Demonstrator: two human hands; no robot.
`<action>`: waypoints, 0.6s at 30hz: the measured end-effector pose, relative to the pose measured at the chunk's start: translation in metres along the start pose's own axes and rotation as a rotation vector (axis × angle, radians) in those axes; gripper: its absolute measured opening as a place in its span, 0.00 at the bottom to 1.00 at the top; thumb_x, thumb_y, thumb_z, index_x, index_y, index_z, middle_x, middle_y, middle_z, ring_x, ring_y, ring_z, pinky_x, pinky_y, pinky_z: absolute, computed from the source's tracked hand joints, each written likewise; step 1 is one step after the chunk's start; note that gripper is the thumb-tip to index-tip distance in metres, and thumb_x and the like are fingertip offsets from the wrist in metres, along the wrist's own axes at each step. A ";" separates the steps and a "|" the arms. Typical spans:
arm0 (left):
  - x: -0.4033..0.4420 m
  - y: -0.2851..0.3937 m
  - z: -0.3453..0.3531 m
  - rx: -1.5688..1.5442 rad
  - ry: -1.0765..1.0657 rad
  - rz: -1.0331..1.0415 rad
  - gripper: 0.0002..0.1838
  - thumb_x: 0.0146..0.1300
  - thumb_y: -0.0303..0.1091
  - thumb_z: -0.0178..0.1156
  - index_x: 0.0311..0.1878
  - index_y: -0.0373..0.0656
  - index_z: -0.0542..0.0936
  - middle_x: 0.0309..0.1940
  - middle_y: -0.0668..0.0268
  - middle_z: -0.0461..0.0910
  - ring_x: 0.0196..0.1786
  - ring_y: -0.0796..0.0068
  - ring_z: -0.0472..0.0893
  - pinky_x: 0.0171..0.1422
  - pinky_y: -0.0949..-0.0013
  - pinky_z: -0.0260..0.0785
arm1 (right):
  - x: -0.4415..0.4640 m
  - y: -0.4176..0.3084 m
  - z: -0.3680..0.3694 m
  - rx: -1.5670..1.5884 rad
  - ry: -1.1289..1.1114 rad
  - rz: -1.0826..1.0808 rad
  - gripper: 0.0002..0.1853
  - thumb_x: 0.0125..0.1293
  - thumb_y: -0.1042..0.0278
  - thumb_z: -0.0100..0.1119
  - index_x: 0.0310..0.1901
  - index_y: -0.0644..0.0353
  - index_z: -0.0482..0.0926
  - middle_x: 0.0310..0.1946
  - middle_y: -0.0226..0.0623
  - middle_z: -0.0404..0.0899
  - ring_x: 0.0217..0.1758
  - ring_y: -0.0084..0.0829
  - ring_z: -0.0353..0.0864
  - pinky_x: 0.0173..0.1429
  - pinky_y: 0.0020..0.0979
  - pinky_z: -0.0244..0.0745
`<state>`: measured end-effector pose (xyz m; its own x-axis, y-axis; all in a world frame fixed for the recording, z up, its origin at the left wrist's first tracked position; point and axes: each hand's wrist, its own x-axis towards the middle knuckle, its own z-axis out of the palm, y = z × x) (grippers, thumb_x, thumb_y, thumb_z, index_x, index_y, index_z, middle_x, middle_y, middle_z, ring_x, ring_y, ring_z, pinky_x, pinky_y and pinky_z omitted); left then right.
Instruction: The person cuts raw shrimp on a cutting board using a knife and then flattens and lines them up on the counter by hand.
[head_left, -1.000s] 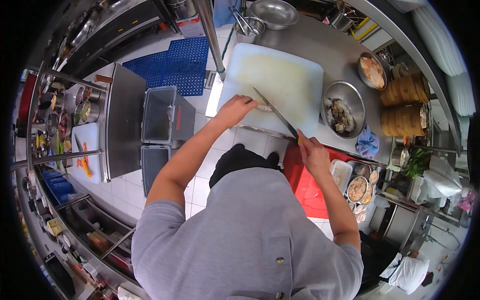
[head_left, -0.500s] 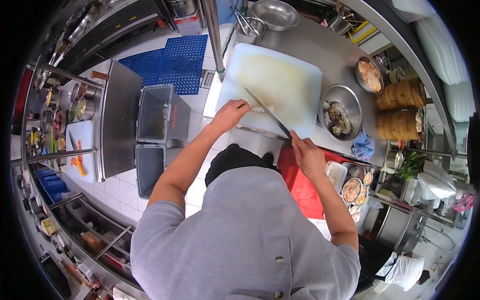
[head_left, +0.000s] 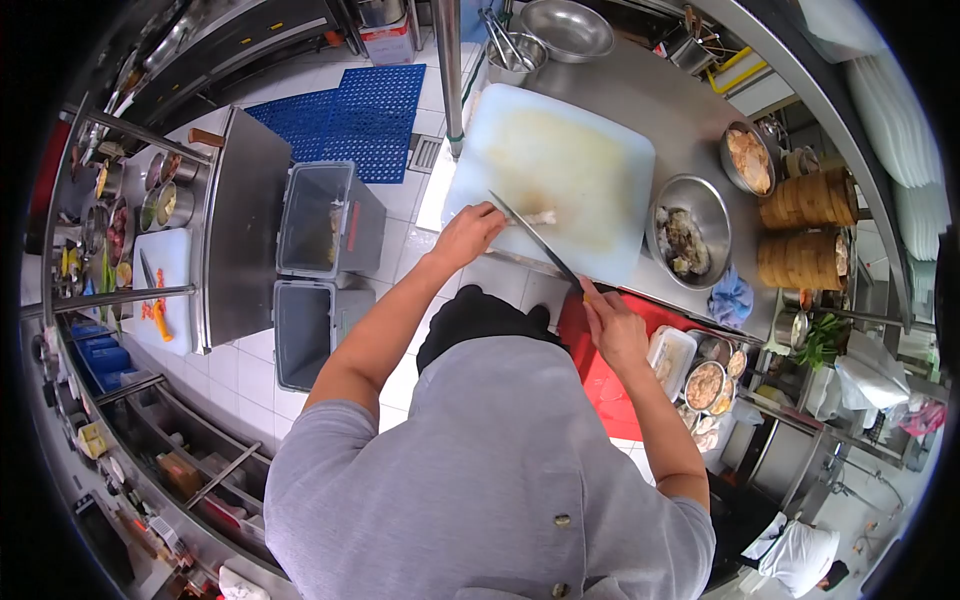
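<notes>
Your R hand [head_left: 616,328] is wrapped tight round the handle of the kitchen knife [head_left: 537,236], blade slanting over the near side of the white cutting bd [head_left: 570,130]. Your L hand [head_left: 466,235] is at the bd's near L edge, fingers bent, can't tell if it's gripping anything; pale food pc [head_left: 543,217] lies on the bd just beside the blade, w/ an SS bowl [head_left: 714,220] to the R.
</notes>
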<state>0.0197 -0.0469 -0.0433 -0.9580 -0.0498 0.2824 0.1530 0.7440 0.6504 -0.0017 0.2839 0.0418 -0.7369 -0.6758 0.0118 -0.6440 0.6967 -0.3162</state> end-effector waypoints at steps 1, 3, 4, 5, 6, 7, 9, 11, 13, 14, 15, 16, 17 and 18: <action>-0.001 0.000 0.000 0.002 -0.002 0.000 0.04 0.65 0.27 0.63 0.41 0.40 0.80 0.40 0.56 0.81 0.42 0.46 0.82 0.47 0.49 0.76 | -0.004 -0.001 -0.003 0.003 0.000 0.001 0.23 0.75 0.61 0.59 0.70 0.39 0.76 0.36 0.36 0.81 0.31 0.45 0.84 0.33 0.47 0.82; -0.003 0.003 0.003 -0.073 -0.016 -0.076 0.03 0.64 0.26 0.64 0.39 0.40 0.80 0.38 0.55 0.80 0.39 0.47 0.82 0.45 0.50 0.76 | -0.022 0.001 -0.016 0.010 0.001 0.038 0.25 0.73 0.64 0.62 0.71 0.39 0.76 0.36 0.38 0.82 0.31 0.44 0.84 0.33 0.46 0.81; -0.004 0.007 0.007 -0.075 -0.017 -0.077 0.03 0.64 0.26 0.64 0.39 0.40 0.80 0.38 0.55 0.80 0.39 0.47 0.82 0.45 0.50 0.76 | -0.032 0.001 -0.020 0.009 -0.002 0.039 0.25 0.73 0.64 0.62 0.71 0.39 0.76 0.36 0.38 0.82 0.31 0.44 0.84 0.33 0.46 0.81; -0.006 0.013 0.012 -0.140 0.029 -0.103 0.03 0.64 0.26 0.65 0.38 0.39 0.80 0.37 0.55 0.80 0.37 0.47 0.82 0.43 0.51 0.76 | -0.042 0.001 -0.024 0.027 -0.008 0.082 0.25 0.73 0.64 0.62 0.71 0.39 0.76 0.36 0.38 0.82 0.30 0.44 0.84 0.33 0.46 0.81; -0.007 0.019 0.018 -0.203 0.072 -0.128 0.04 0.64 0.26 0.65 0.38 0.39 0.80 0.36 0.55 0.80 0.36 0.48 0.82 0.42 0.51 0.76 | -0.047 0.000 -0.025 0.046 -0.013 0.128 0.25 0.73 0.64 0.62 0.71 0.39 0.76 0.36 0.38 0.82 0.30 0.44 0.84 0.33 0.47 0.81; -0.008 0.026 0.024 -0.205 0.065 -0.126 0.04 0.64 0.26 0.65 0.38 0.39 0.80 0.36 0.55 0.80 0.36 0.48 0.82 0.42 0.51 0.76 | -0.051 -0.001 -0.021 0.048 -0.013 0.136 0.25 0.73 0.64 0.62 0.71 0.39 0.76 0.36 0.38 0.82 0.30 0.44 0.84 0.33 0.47 0.81; -0.010 0.043 0.039 -0.253 0.145 -0.179 0.04 0.63 0.26 0.66 0.37 0.39 0.80 0.34 0.55 0.79 0.34 0.48 0.82 0.40 0.52 0.75 | -0.056 -0.005 -0.001 -0.002 0.077 0.153 0.25 0.74 0.63 0.59 0.72 0.38 0.74 0.34 0.36 0.79 0.30 0.44 0.84 0.32 0.46 0.82; -0.011 0.054 0.053 -0.244 0.154 -0.199 0.04 0.63 0.24 0.66 0.37 0.39 0.80 0.35 0.54 0.79 0.34 0.49 0.82 0.40 0.52 0.76 | -0.048 -0.015 0.016 -0.014 0.102 0.175 0.26 0.73 0.63 0.60 0.72 0.38 0.74 0.35 0.36 0.79 0.31 0.43 0.85 0.32 0.46 0.82; -0.010 0.060 0.056 -0.250 0.194 -0.232 0.04 0.62 0.23 0.66 0.38 0.39 0.80 0.35 0.54 0.79 0.34 0.48 0.82 0.39 0.52 0.75 | -0.031 -0.022 0.035 -0.024 0.134 0.196 0.27 0.72 0.64 0.60 0.72 0.38 0.74 0.35 0.36 0.79 0.31 0.43 0.85 0.32 0.46 0.82; -0.010 0.060 0.058 -0.251 0.183 -0.224 0.04 0.62 0.23 0.66 0.38 0.39 0.80 0.35 0.54 0.79 0.34 0.48 0.82 0.39 0.52 0.75 | -0.022 -0.024 0.044 -0.039 0.159 0.199 0.28 0.72 0.64 0.61 0.72 0.38 0.73 0.36 0.37 0.79 0.31 0.43 0.85 0.32 0.46 0.82; -0.010 0.060 0.059 -0.219 0.181 -0.225 0.04 0.62 0.23 0.66 0.38 0.39 0.80 0.35 0.54 0.79 0.35 0.48 0.82 0.39 0.52 0.75 | -0.013 -0.026 0.050 -0.054 0.184 0.201 0.28 0.71 0.65 0.61 0.72 0.38 0.73 0.37 0.37 0.79 0.32 0.44 0.85 0.32 0.46 0.82; -0.010 0.059 0.060 -0.185 0.181 -0.229 0.05 0.61 0.23 0.66 0.38 0.39 0.79 0.35 0.54 0.79 0.35 0.47 0.82 0.39 0.51 0.75 | -0.005 -0.026 0.054 -0.034 0.187 0.189 0.28 0.71 0.66 0.61 0.72 0.38 0.73 0.39 0.37 0.79 0.32 0.44 0.85 0.33 0.45 0.83; -0.011 0.058 0.061 -0.182 0.174 -0.226 0.05 0.61 0.23 0.66 0.38 0.39 0.79 0.35 0.54 0.79 0.35 0.47 0.82 0.39 0.51 0.75 | -0.006 -0.026 0.053 -0.029 0.188 0.196 0.28 0.71 0.66 0.61 0.72 0.38 0.73 0.39 0.37 0.79 0.32 0.44 0.85 0.33 0.45 0.83; -0.010 0.057 0.060 -0.189 0.167 -0.222 0.05 0.61 0.23 0.66 0.38 0.39 0.79 0.35 0.54 0.79 0.35 0.47 0.82 0.39 0.51 0.75 | -0.005 -0.027 0.049 -0.013 0.207 0.196 0.26 0.73 0.64 0.60 0.72 0.38 0.74 0.38 0.36 0.80 0.32 0.44 0.85 0.32 0.46 0.82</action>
<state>0.0239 0.0356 -0.0517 -0.9225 -0.3167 0.2209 0.0027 0.5667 0.8239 0.0294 0.2562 0.0040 -0.8729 -0.4658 0.1452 -0.4869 0.8129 -0.3196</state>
